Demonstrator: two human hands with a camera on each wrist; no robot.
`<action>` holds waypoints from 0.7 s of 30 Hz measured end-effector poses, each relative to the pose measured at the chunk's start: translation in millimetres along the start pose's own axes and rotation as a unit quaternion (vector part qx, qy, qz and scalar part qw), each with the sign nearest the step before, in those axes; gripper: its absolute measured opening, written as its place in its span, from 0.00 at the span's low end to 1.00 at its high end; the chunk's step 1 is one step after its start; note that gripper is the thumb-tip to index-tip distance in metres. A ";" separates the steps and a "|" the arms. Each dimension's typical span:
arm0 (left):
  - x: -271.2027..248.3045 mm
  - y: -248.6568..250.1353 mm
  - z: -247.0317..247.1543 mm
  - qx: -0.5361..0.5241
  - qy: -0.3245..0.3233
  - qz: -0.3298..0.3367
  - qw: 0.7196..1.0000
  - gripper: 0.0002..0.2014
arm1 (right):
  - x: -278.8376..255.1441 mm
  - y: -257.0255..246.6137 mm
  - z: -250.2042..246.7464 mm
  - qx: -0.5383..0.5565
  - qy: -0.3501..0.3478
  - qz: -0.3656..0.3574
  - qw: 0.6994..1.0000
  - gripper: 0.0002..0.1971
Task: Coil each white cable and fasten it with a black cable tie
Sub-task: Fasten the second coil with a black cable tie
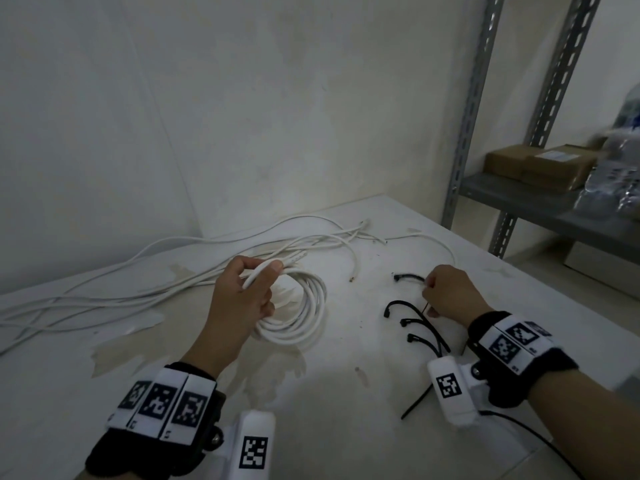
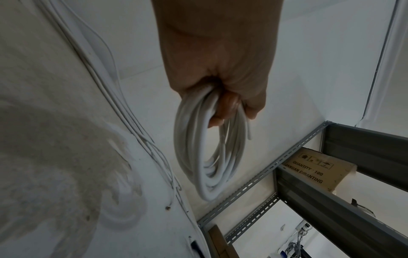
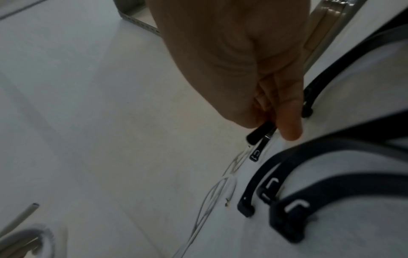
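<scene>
My left hand (image 1: pixel 247 289) grips the top of a coiled white cable (image 1: pixel 304 313), whose loops hang just above the white table (image 1: pixel 346 410); the left wrist view shows fingers (image 2: pixel 223 108) curled round the coil (image 2: pixel 207 157). To the right, my right hand (image 1: pixel 446 294) pinches a black cable tie (image 1: pixel 410 277) by its tail, the head pointing left. In the right wrist view, finger and thumb (image 3: pixel 287 120) hold that tie (image 3: pixel 259 131). Three more black cable ties (image 1: pixel 420 329) lie beside the right hand. Several loose white cables (image 1: pixel 138 271) trail across the table's back left.
Walls close the table's back and left sides. A grey metal shelf rack (image 1: pixel 512 199) stands at the right with cardboard boxes (image 1: pixel 540 166) and plastic-wrapped items (image 1: pixel 620 174). Stained patches mark the table surface (image 1: pixel 145 341). A black cord (image 1: pixel 540 441) runs from my right wrist.
</scene>
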State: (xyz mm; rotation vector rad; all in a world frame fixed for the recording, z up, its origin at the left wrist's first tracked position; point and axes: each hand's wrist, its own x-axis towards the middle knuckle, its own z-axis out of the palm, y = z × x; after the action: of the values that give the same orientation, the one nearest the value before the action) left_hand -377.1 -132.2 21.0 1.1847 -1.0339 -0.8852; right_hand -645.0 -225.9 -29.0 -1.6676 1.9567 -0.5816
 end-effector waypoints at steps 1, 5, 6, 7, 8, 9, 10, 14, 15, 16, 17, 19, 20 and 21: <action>-0.4 0.7 -1.3 -0.001 0.002 0.000 1.000 0.08 | -2.2 -0.6 -2.2 0.028 0.018 -0.009 0.999 0.08; -1.4 3.9 -7.7 -0.002 0.005 0.002 1.000 0.07 | -20.5 -14.7 -15.2 0.112 0.057 -0.071 0.990 0.08; -1.8 4.7 -9.1 -0.004 0.006 0.001 1.000 0.07 | -27.8 -21.3 -17.6 0.141 0.056 -0.089 0.984 0.08; -2.5 5.6 -10.3 -0.008 0.007 0.000 1.000 0.07 | -35.6 -29.0 -18.8 0.172 0.052 -0.105 0.978 0.09; -3.4 6.5 -11.9 -0.014 0.010 -0.001 1.000 0.07 | -43.4 -37.4 -18.4 0.201 0.048 -0.118 0.971 0.11; -4.4 7.7 -13.6 -0.021 0.013 -0.001 1.000 0.07 | -51.5 -47.0 -16.8 0.229 0.043 -0.132 0.964 0.12; -5.5 8.7 -15.6 -0.026 0.017 -0.002 1.000 0.07 | -59.3 -56.8 -13.7 0.258 0.035 -0.146 0.954 0.12; -11.1 15.1 -30.4 -0.050 0.044 0.009 0.998 0.08 | -95.3 -101.2 3.6 0.337 -0.035 -0.200 0.919 0.11; -12.7 17.3 -36.2 -0.057 0.052 0.015 0.997 0.09 | -104.4 -111.0 8.0 0.347 -0.059 -0.212 0.912 0.12; -14.2 19.2 -42.5 -0.061 0.061 0.021 0.996 0.09 | -113.3 -119.8 12.7 0.350 -0.087 -0.221 0.906 0.12; -15.6 21.0 -48.4 -0.064 0.071 0.027 0.995 0.09 | -121.0 -126.9 17.9 0.341 -0.118 -0.228 0.904 0.12; -18.5 23.2 -61.1 -0.067 0.097 0.041 0.992 0.09 | -133.3 -138.9 31.4 0.297 -0.177 -0.233 0.909 0.11; -20.2 24.1 -66.9 -0.066 0.109 0.050 0.991 0.09 | -137.7 -144.3 38.9 0.274 -0.201 -0.232 0.911 0.10; -22.3 24.9 -72.1 -0.062 0.118 0.059 0.989 0.09 | -141.6 -149.7 46.7 0.259 -0.220 -0.230 0.912 0.09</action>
State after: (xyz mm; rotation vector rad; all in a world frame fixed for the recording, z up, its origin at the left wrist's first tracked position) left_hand -314.6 -85.8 37.3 1.0828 -0.8356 -0.6880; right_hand -482.6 -109.8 40.2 -1.7114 0.9785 -0.7350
